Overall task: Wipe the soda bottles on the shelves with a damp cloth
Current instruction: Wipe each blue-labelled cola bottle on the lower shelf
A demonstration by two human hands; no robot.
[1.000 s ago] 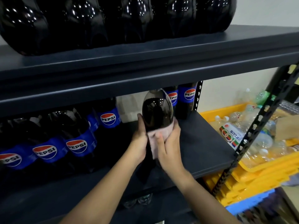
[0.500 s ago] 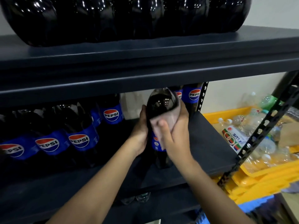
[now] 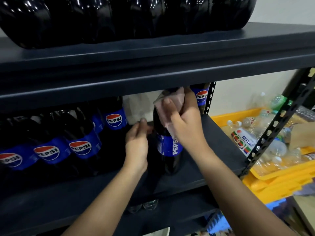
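The soda bottle (image 3: 167, 147) being wiped stands upright on the middle shelf (image 3: 219, 150) of a dark metal rack, near its front edge and apart from the rest; its blue label reads "PEPSI" in white letters running vertically. At far left a row of Pepsi bottles (image 3: 49, 150) stands on the same shelf, each with a blue band and the red, white and blue roundel reading "PEPSI"; another labelled bottle (image 3: 114, 119) stands further back, just left of a gap showing the pale wall. The left hand (image 3: 137, 142) sits just beside the wiped bottle's left shoulder, fingers loosely curled and half open; it is blurred, and whether the fingertips touch the bottle cannot be told; it holds nothing. The right hand (image 3: 185, 121) is closed around the bottle's upper shoulder, pressing a pinkish cloth (image 3: 172, 106) against the dark plastic; the cloth drapes from under the upper shelf down toward the label. Behind that hand one more bottle (image 3: 201, 96) shows a "PEPSI" roundel beside the perforated upright. On the upper shelf (image 3: 153, 65) sit the glossy bases of more dark bottles (image 3: 119, 16). At right, yellow crates (image 3: 279, 181) hold clear empty bottles; one white label (image 3: 243, 140) reads "PLUS" upside down.
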